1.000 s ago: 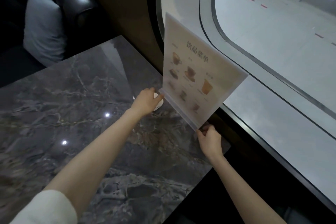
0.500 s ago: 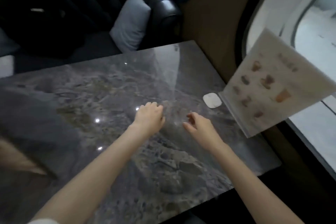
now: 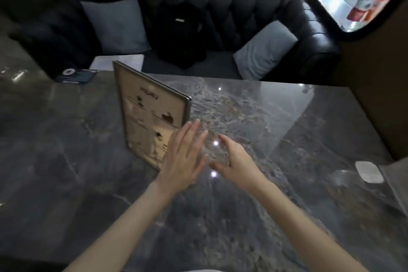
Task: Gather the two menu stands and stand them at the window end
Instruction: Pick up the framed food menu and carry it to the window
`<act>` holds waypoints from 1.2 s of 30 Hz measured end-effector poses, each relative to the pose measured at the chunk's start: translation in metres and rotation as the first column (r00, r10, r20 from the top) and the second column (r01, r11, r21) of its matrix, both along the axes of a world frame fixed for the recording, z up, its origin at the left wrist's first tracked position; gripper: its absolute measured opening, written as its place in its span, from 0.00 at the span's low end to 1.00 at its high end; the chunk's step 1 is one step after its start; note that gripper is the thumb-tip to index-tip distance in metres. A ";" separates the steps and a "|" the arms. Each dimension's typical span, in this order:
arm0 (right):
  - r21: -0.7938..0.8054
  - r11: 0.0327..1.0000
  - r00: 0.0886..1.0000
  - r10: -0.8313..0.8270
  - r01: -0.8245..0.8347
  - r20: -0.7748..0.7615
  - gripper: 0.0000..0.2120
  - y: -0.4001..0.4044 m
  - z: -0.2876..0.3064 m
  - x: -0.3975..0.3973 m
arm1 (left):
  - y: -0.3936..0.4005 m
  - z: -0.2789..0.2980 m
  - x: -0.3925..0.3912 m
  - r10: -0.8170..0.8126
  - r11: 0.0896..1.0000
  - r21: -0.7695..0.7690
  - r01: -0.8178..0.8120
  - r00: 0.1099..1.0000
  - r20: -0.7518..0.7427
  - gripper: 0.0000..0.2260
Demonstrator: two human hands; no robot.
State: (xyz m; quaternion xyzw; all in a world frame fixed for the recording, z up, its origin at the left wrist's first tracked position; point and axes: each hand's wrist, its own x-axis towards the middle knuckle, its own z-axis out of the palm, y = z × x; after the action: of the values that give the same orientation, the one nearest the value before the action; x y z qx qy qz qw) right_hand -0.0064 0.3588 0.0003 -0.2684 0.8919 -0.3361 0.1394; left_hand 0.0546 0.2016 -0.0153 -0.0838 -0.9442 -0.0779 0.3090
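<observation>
A framed menu stand (image 3: 147,112) with food pictures stands upright near the middle of the dark marble table (image 3: 254,205). My left hand (image 3: 183,157) is open, fingers spread, just in front of the stand's near right corner, and overlaps its lower edge. My right hand (image 3: 234,161) is open beside it, a little to the right, holding nothing. At the far right edge only the clear base of the other menu stand (image 3: 395,185) shows, at the window end; its sheet is out of frame.
A small white pad (image 3: 369,174) lies next to the clear base. A blue leaflet (image 3: 76,75) rests at the table's far left edge. Behind the table is a black sofa (image 3: 242,20) with grey cushions (image 3: 117,25) and a black bag (image 3: 180,35).
My hands let go of the clear menu stand at the window end. My view swung left, and both open hands moved towards the framed menu stand in the middle of the table.
</observation>
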 end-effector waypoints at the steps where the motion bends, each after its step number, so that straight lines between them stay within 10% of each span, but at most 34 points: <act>1: -0.038 0.999 1.000 -0.006 0.007 0.029 0.36 -0.013 -0.001 0.003 | -0.017 -0.004 0.003 0.058 0.998 0.015 -0.059 0.998 0.005 0.25; 9: -0.282 0.948 0.956 -0.060 0.144 0.287 0.26 -0.082 -0.018 0.025 | -0.119 -0.016 0.001 0.370 0.764 0.379 -0.522 0.836 0.405 0.37; 14: -0.300 0.925 0.931 -0.126 0.235 0.343 0.19 -0.101 -0.030 0.030 | -0.169 -0.022 -0.017 0.200 0.464 0.599 -0.653 0.735 0.648 0.28; 27: -0.250 0.927 0.925 -0.191 0.280 0.329 0.12 -0.099 -0.028 0.021 | -0.211 -0.041 -0.029 -0.239 -0.118 0.867 -0.485 0.861 0.449 0.14; 36: -0.277 0.919 0.928 -0.187 0.281 0.322 0.15 -0.097 -0.028 0.019 | -0.216 -0.045 -0.036 -0.313 -0.189 0.825 -0.532 0.829 0.463 0.12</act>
State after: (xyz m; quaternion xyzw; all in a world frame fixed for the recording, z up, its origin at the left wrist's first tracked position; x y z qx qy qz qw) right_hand 0.0129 0.2616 -0.0282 -0.1257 0.8217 -0.5254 0.1816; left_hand 0.0188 -0.0143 -0.0600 0.2999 -0.5755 -0.7607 -0.0122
